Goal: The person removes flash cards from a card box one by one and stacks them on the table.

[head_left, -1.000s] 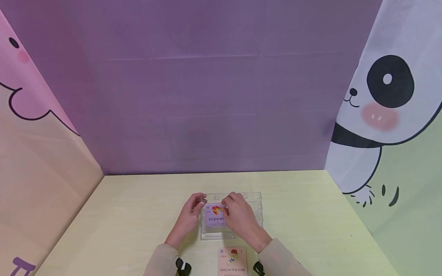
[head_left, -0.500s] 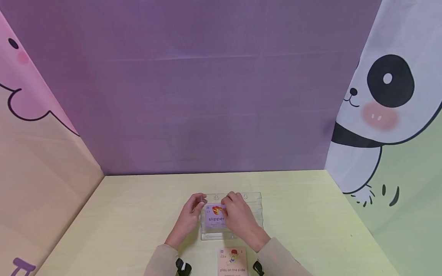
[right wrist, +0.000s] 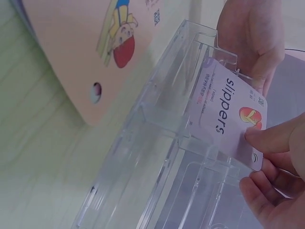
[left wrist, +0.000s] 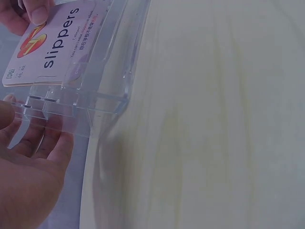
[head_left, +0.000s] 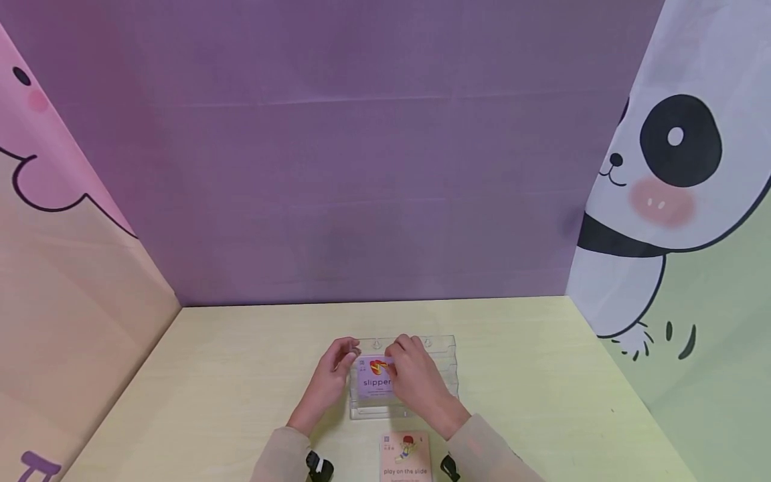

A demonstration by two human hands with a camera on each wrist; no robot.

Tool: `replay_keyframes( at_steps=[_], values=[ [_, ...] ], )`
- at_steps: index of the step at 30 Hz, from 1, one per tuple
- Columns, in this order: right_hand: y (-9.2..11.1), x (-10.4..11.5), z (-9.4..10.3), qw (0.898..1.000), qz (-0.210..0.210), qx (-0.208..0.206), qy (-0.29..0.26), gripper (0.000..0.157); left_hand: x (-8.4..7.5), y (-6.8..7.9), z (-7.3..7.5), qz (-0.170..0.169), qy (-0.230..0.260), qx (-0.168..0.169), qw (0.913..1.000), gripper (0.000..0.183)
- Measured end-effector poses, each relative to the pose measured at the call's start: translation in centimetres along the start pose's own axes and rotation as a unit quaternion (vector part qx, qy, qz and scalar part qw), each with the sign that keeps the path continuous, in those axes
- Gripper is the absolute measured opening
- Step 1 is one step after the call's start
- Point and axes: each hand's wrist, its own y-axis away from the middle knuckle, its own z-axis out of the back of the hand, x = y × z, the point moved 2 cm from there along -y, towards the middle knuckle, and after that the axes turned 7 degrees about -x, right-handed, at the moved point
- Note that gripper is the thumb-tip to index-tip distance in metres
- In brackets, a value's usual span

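A clear plastic rack with stepped sides point(head_left: 444, 347) lies on the table ahead of me. My left hand point(head_left: 326, 383) grips its left side, with the thumb on one face and the fingers behind the plastic in the left wrist view. A purple flash card reading "slippers" point(right wrist: 220, 107) sits at the left part of the rack, partly within it. My right hand point(head_left: 423, 383) pinches the card's upper right corner, thumb on the printed face point(right wrist: 271, 139). The card's edge looks layered in the left wrist view, so it may be more than one card.
A pink flash card reading "play on the slide" point(head_left: 405, 456) lies on the table point(head_left: 229, 381) between the forearms, with a hole in one corner. A purple backdrop point(head_left: 373, 167) stands behind the table, and printed panels flank it left and right.
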Motion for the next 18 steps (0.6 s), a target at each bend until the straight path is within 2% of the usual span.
replay_keyframes(
  at_steps=[3,9,12,16,18],
  values=[
    [0.0,0.0,-0.1,1.000,-0.001,-0.001,-0.001,0.018,-0.5,0.1,0.1,-0.003,0.006,0.002,1.0000,0.027],
    [-0.1,-0.1,-0.3,1.000,-0.001,-0.002,0.004,0.019,1.6,-0.3,-0.3,-0.005,-0.005,-0.007,1.0000,0.027],
    [-0.2,-0.1,-0.3,1.000,0.000,-0.007,0.005,0.018,2.0,-0.5,-0.3,-0.010,0.000,-0.010,0.9999,0.026],
    [-0.2,-0.1,-0.3,1.000,-0.001,-0.011,0.006,0.018,1.7,-0.4,-0.3,-0.007,0.003,-0.007,0.9999,0.027],
    [-0.2,0.0,-0.3,1.000,-0.002,-0.011,0.007,0.019,1.0,-0.2,-0.2,-0.008,0.000,-0.003,1.0000,0.027]
  ],
)
